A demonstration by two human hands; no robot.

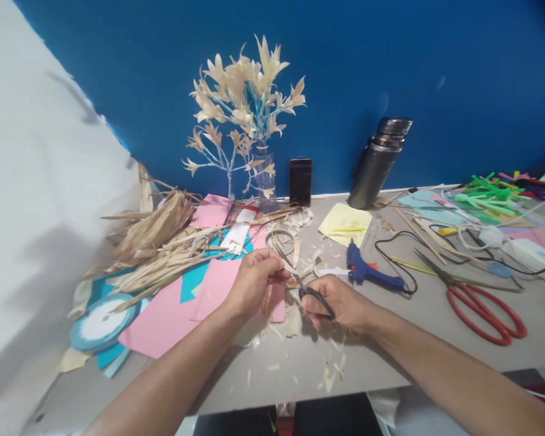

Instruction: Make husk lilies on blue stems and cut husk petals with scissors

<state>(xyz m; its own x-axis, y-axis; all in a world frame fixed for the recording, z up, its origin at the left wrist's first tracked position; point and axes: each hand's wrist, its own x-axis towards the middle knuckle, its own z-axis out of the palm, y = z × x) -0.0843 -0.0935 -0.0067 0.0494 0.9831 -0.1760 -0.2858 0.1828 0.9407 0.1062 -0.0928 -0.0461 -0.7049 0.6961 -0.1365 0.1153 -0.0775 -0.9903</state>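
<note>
My right hand (333, 301) is closed around the black handles of small scissors (317, 298), whose blades point up and left toward my other hand. Pinched between the fingers of my left hand (263, 275) is a small pale strip of dried husk (289, 266), right at the scissor blades. How far the blades are parted is hard to see. Cut husk scraps (329, 375) lie scattered on the table below and around both hands. Pink paper sheets (163, 321) lie beneath and beside my left forearm.
Dried husks (157, 236) and a blue ribbon spool (103, 321) lie left. Behind stand husk flowers (245, 91) in a bottle, a phone (300, 181) and a leaning flask (378, 163). A blue glue gun (372, 272), its cord and red-handled scissors (485, 312) lie right.
</note>
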